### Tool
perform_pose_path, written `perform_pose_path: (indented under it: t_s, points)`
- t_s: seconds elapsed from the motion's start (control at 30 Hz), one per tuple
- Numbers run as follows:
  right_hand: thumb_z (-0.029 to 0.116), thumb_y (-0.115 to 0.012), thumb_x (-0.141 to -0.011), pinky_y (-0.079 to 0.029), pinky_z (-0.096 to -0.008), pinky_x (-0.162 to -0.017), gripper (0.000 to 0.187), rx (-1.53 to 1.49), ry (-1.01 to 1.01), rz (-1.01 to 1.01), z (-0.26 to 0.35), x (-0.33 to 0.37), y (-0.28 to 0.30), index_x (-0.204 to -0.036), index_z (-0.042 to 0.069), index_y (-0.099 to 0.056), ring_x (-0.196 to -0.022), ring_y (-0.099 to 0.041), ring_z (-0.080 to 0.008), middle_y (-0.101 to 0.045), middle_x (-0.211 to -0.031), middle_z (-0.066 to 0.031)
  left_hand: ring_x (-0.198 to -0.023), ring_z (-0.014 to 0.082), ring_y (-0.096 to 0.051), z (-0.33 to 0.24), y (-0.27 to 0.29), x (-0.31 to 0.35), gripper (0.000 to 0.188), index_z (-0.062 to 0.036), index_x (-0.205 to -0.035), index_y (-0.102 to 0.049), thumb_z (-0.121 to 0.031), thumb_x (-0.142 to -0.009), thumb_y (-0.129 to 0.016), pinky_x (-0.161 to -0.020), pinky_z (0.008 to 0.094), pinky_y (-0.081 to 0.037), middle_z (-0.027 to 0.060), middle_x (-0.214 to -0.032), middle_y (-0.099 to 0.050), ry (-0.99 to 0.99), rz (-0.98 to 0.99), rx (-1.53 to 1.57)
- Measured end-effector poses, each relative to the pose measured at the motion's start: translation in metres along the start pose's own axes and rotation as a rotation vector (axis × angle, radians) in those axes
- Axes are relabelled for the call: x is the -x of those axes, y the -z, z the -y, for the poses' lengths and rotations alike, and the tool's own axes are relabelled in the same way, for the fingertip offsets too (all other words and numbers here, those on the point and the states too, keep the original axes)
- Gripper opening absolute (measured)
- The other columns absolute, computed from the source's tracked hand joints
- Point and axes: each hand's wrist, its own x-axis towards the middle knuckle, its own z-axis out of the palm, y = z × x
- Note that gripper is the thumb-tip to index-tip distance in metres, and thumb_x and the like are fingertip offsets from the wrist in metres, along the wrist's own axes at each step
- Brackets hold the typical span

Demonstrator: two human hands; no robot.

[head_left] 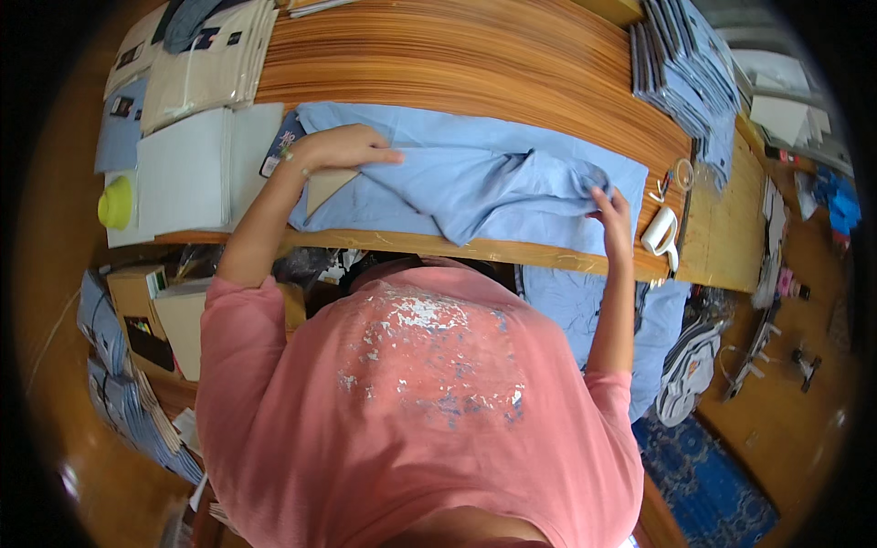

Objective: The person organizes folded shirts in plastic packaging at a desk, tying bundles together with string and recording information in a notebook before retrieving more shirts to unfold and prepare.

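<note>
A light blue shirt (521, 137) lies spread along the front of the wooden table, with one part folded over and bunched toward the right. My left hand (343, 146) rests over its left part, back of the hand up, fingers closed on the edge of the folded cloth. Beneath that wrist a beige cardboard piece (329, 187) shows against the shirt. My right hand (614, 217) pinches the bunched cloth at its right end between thumb and fingers. A dark blue printed tag (281, 142) sits beside my left wrist, partly covered.
White sheets (185, 173) and a yellow-green round object (115, 203) are at the left, below packed garments (206, 68). On the right lie a white lint roller (660, 230), a tape ring (684, 173) and stacked folded blue shirts (681, 78). More blue cloth (566, 306) hangs below the table edge.
</note>
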Motion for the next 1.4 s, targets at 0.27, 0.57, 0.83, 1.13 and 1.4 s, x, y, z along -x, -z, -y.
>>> perform_pose_path:
  t_s: [0.27,0.57,0.83,1.13,1.4]
  points:
    - [0.023,-0.060,-0.085,-0.047,-0.0243,-0.061,0.017,-0.267,0.009,-0.153,-0.007,-0.023,0.022,-0.093,0.008,-0.063,-0.072,-0.056,-0.0088,-0.061,-0.082,0.0004,-0.093,0.0360,-0.055,0.014,0.001,0.022,0.025,0.0014,-0.097,-0.057,-0.017,-0.080,-0.061,-0.079,0.0375,-0.043,0.0177,-0.098,-0.060,0.007,-0.354,-0.094]
    - [0.027,-0.062,-0.085,-0.045,-0.0229,-0.055,0.020,-0.183,-0.062,-0.219,-0.044,-0.055,0.041,-0.093,0.009,-0.061,-0.062,-0.053,-0.0068,-0.058,-0.072,0.0018,-0.086,0.0279,-0.054,0.029,-0.003,0.028,0.023,-0.0026,-0.091,-0.061,-0.024,-0.084,-0.057,-0.089,0.0409,-0.032,0.0145,-0.088,-0.060,0.135,-0.675,-0.383]
    - [0.027,-0.067,-0.081,-0.046,-0.0304,-0.053,0.036,0.383,0.114,-0.403,-0.072,-0.073,0.036,-0.106,0.003,-0.058,-0.056,-0.059,-0.0190,-0.062,-0.071,-0.0125,-0.116,0.0330,-0.038,0.026,-0.031,0.024,0.039,-0.0052,-0.111,-0.056,-0.032,-0.083,-0.059,-0.097,0.0451,-0.026,0.0154,-0.122,-0.046,0.271,-0.961,-0.590]
    - [0.022,-0.073,-0.069,-0.047,-0.0402,-0.080,0.050,1.003,0.014,-0.435,-0.121,-0.062,0.116,-0.108,-0.004,-0.055,-0.093,-0.058,-0.0341,-0.060,-0.100,-0.0221,-0.131,0.0344,-0.024,-0.171,-0.138,-0.085,0.055,-0.0111,-0.130,-0.042,-0.036,-0.083,-0.058,-0.104,0.0532,-0.021,0.0167,-0.140,-0.030,-0.497,-0.775,-0.297]
    - [0.007,-0.064,-0.073,-0.047,-0.0338,-0.087,0.056,-0.411,-0.292,0.173,-0.097,-0.055,0.149,-0.125,-0.001,-0.044,-0.105,-0.055,-0.0232,-0.055,-0.117,-0.0142,-0.126,0.0310,-0.033,-0.198,-0.179,-0.134,0.052,-0.0115,-0.130,-0.043,-0.038,-0.086,-0.054,-0.102,0.0511,-0.029,0.0113,-0.136,-0.038,-0.442,-0.695,-0.311]
